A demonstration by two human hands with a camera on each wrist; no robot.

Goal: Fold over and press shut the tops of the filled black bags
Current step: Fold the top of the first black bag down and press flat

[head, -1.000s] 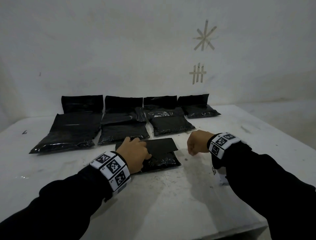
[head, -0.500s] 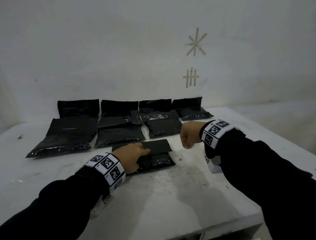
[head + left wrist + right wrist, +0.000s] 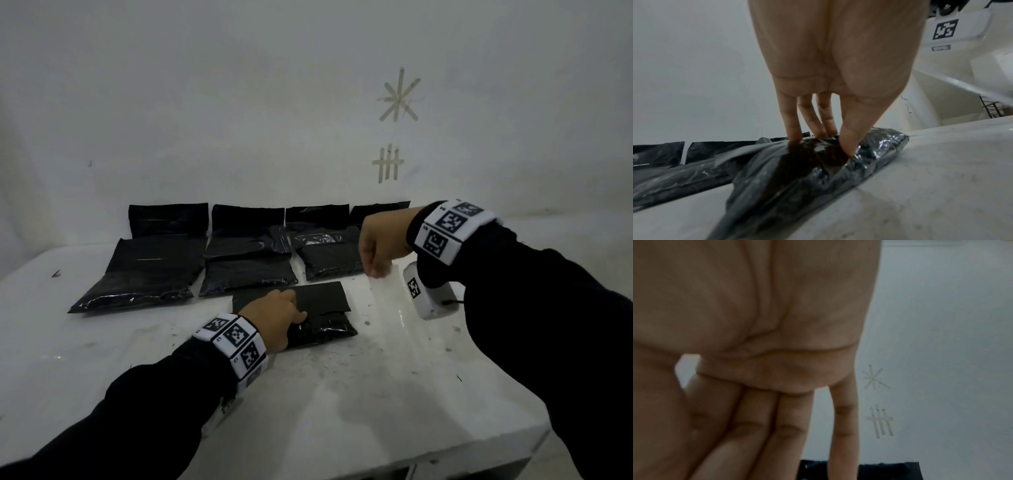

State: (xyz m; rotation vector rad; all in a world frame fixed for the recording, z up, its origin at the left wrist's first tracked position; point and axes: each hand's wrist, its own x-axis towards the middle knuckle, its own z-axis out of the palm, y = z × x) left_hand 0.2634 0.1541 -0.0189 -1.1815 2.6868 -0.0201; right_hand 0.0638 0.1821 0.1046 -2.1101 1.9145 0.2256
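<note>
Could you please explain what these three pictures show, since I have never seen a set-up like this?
No machine here: a person works with bare hands and wears three cameras. The wide picture comes from the head, the other two from each wrist, looking along the fingers. The checkered bands on the wrists are markers.

On the white table lie filled black bags; the back row stands against the wall. The nearest bag has its top folded over. The left hand rests on it, and the left wrist picture shows the fingers and thumb pressing into the plastic. The right hand hangs above the table, loosely curled, holding nothing. Tape marks are stuck on the wall.
</note>
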